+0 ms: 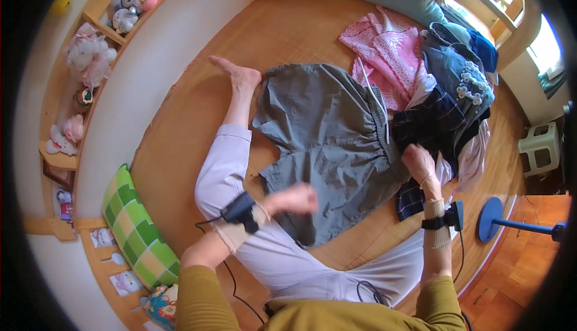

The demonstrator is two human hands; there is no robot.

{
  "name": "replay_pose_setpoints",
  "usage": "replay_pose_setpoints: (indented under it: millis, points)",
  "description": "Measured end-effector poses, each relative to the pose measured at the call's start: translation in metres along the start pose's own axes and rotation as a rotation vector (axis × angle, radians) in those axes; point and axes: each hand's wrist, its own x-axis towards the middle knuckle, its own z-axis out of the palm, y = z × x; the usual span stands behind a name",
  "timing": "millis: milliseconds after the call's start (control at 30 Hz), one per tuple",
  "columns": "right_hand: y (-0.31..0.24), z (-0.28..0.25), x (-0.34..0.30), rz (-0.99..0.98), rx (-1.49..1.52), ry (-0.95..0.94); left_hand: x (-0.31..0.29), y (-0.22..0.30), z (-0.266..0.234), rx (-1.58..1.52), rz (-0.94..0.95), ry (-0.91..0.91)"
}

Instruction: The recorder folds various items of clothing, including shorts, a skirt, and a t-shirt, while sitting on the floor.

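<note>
A pair of grey shorts (327, 151) lies spread in front of me, its gathered waistband and white drawstring toward the right. My left hand (296, 199) is over the lower leg part of the shorts; motion smears its fingers, so I cannot tell whether they touch the cloth. At the waistband's near right corner, my right hand (419, 163) is closed, its fingertips curled at the grey fabric. Just beyond that hand lies a dark plaid garment (430, 118), part of a heap of clothes.
The heap also holds a pink patterned garment (384, 51) and a blue denim piece (451, 60). A green checked cushion (135, 223) leans at the left, below shelves of soft toys (90, 54). At the right stand a white stool (539, 148) and a blue stand (490, 220).
</note>
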Motion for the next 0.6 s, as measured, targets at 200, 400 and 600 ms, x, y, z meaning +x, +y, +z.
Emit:
replay_pose_setpoints:
  millis: [200,400,600]
  points:
    - [-0.034,0.017,0.107,-0.098,0.376,0.306,0.040,-0.058,-0.112,0.487,-0.132,1.550]
    - [-0.035,0.060,0.186,0.005,0.465,0.223,0.045,-0.095,-0.126,-0.096,-0.277,1.114]
    - [-0.019,0.081,0.207,0.012,0.713,0.148,0.019,-0.109,-0.123,0.157,-0.361,0.801]
